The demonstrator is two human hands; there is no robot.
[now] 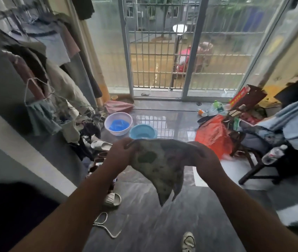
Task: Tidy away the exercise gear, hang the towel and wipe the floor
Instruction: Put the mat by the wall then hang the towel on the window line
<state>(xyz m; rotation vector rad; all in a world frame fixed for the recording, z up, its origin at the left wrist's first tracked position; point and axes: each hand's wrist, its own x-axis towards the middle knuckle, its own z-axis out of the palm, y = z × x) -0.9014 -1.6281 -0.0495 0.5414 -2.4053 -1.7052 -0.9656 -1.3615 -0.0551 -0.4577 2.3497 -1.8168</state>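
Head view is showing both my arms reaching forward over the dark grey tiled floor (pixel 162 233). I am holding up a limp, mottled green-and-purple cloth towel (pixel 161 166) between my hands, above the floor and in front of the glass doors. My left hand (pixel 121 155) is gripping the towel's upper left edge with curled fingers, and my right hand (pixel 206 160) is clutching its upper right edge, fingers closed over the fabric. The towel's top edge is stretching between the two hands, while its lower part is drooping to a point.

Beyond the towel, a white plastic basin holding something blue (pixel 118 123) is sitting on the shiny floor just beside a pale blue plastic basin (pixel 142 131). An orange plastic bag (pixel 213 137) is lying to the right, near a dark chair (pixel 264 160) draped with clothes. A white looped rope (pixel 104 224) is lying on the floor near my left forearm, close to a cream slipper (pixel 112 199). Clothes are hanging on the left.
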